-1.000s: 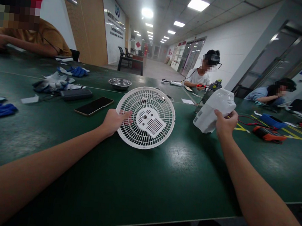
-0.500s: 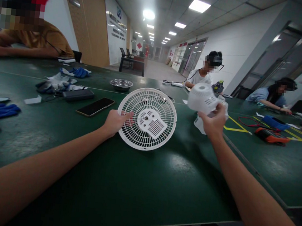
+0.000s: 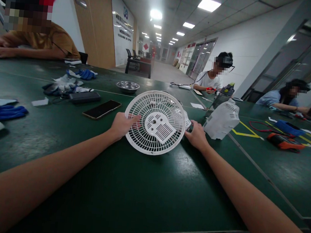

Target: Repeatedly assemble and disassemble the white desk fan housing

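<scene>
A round white fan grille is held up above the table, tilted, with a vented plate at its centre. My left hand is closed on its left rim, the thumb in front and fingers behind the bars. My right hand is at the grille's right edge, closed around a white slotted plastic cover. Most of that cover is hidden behind the grille. To the right of this hand a white plastic housing stands upright on the table.
A phone, a dark case and a steel bowl lie to the left and back. Blue gloves are at far left. An orange-and-black meter lies right. Several people sit around the green table.
My right hand has brought the white cover left and down, from above the housing to behind the grille's right edge. My left hand keeps its hold on the grille.
</scene>
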A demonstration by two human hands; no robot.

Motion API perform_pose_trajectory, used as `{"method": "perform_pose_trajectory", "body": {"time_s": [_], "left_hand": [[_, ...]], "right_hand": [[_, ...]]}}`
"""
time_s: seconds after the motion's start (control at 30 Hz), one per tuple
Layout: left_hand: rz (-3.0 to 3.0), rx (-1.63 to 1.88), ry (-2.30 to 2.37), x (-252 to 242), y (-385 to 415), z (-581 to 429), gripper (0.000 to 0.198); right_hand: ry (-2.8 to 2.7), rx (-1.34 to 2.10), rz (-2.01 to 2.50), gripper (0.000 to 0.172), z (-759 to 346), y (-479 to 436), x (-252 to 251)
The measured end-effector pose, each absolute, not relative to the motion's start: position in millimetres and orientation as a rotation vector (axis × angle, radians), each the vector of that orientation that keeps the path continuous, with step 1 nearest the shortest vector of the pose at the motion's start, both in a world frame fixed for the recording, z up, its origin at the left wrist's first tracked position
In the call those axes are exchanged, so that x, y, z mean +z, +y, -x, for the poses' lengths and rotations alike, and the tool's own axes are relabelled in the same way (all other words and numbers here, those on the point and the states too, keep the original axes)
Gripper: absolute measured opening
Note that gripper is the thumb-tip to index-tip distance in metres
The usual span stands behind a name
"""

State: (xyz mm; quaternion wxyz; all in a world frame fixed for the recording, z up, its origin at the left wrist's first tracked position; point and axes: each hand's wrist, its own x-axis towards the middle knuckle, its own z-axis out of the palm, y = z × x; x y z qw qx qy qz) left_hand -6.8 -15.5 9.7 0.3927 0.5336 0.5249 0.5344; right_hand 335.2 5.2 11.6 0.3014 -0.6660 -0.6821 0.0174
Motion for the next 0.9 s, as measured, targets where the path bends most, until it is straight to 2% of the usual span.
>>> {"method": "perform_pose_trajectory", "body": {"time_s": [0.1,0.17,0.2,0.33,0.43,0.53,0.7,0.77,0.83,0.9], "left_hand": [[-1.363,1.382,1.338,11.2,-17.2,4.8,0.022],[-1.38,1.41,1.344,12.6,-19.0,3.5,0.021],[-1.393,1.425,1.35,13.3,-19.9,2.9,0.021],[-1.492,1.504,1.35,17.0,-24.6,1.4,0.021],[-1.56,1.567,1.346,21.7,-30.4,0.0,0.021],[-1.581,1.621,1.346,24.8,-34.0,-1.3,0.023],[-1.656,1.553,1.162,15.7,-20.7,1.5,0.034],[-1.504,1.563,1.071,8.4,-10.9,5.3,0.037],[-1.356,1.47,1.038,2.2,-2.9,10.1,0.031],[-1.201,1.322,0.941,-1.0,1.3,15.1,0.044]], "right_hand": [[-1.779,-0.02,1.44,0.057,-328.0,-7.2,25.2],[-1.748,0.164,1.259,0.038,-318.9,-17.4,32.4],[-1.722,0.349,1.2,0.032,-312.8,-22.7,34.4],[-1.49,1.293,1.046,0.032,-283.2,-43.2,32.6],[-1.34,1.698,0.941,0.035,-265.8,-55.4,30.7],[-1.24,1.7,0.86,0.034,-258.5,-62.6,32.7],[-1.169,1.422,0.807,0.039,-262.7,-59.5,33.6],[-1.166,1.265,0.812,0.041,-267.9,-54.3,33.0],[-1.187,1.132,0.84,0.047,-273.9,-49.9,33.5],[-1.242,1.05,0.88,0.054,-279.4,-47.9,35.3]]}}
